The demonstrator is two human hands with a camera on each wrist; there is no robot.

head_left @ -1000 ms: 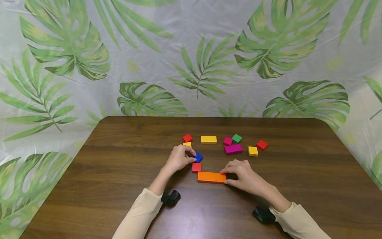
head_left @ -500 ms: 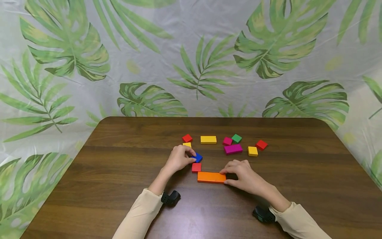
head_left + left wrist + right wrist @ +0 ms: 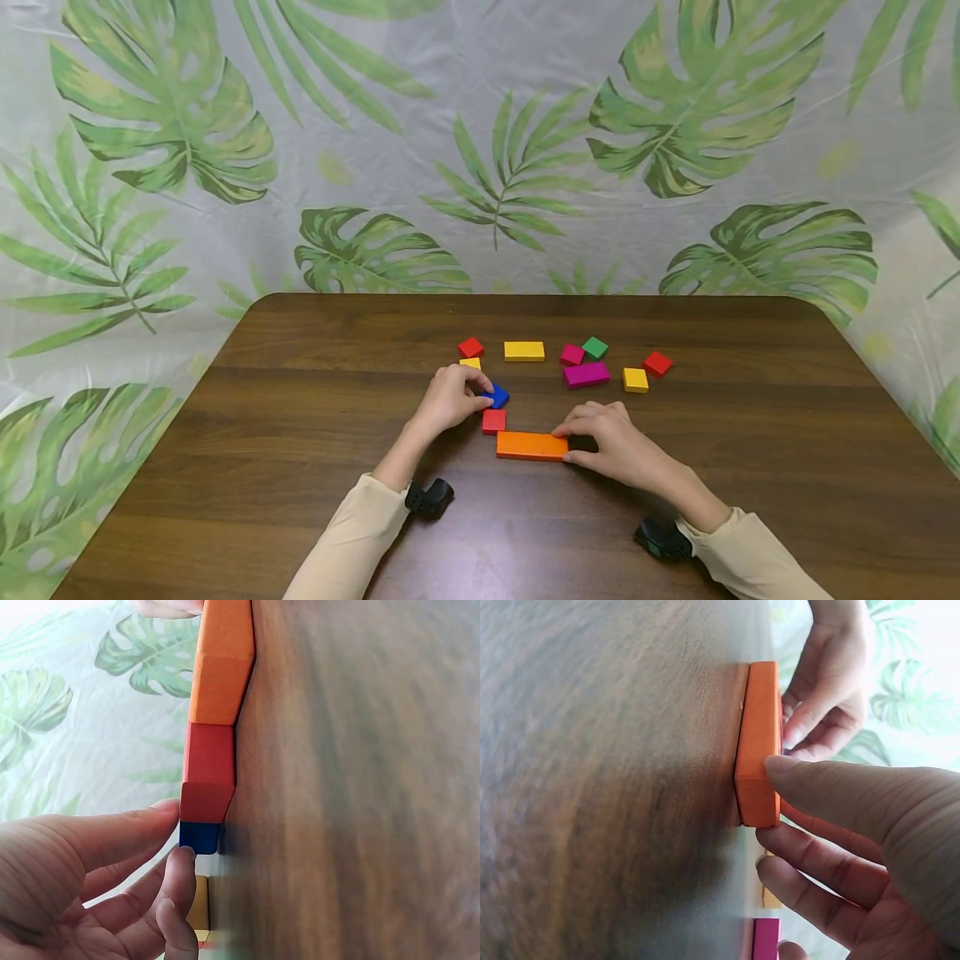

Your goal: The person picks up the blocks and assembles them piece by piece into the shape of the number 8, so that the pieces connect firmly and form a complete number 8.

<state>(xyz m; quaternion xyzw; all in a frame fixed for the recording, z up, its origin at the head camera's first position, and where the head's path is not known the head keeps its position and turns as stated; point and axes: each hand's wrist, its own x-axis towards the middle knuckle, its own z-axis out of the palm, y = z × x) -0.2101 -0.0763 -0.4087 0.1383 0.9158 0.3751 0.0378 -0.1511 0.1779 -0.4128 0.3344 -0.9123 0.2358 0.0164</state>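
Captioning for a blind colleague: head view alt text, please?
A person's left grip pinches a blue block, the right grip holds an orange block by one end. A red block lies between these two; more blocks lie beyond on a table.

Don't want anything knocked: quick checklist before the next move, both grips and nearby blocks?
1. Left grip pinching blue block: ok, thumb and finger are on it.
2. Right grip on orange block: ok, thumb and finger hold its right end.
3. Blue block squared to near red block: not ok, it sits turned in the head view.
4. Near red block free of left thumb: cannot tell, they overlap at the edge in the left wrist view.
5. Left yellow block fully visible: not ok, left hand partly covers it in the head view.
6. Long yellow block clear of both grips: ok.
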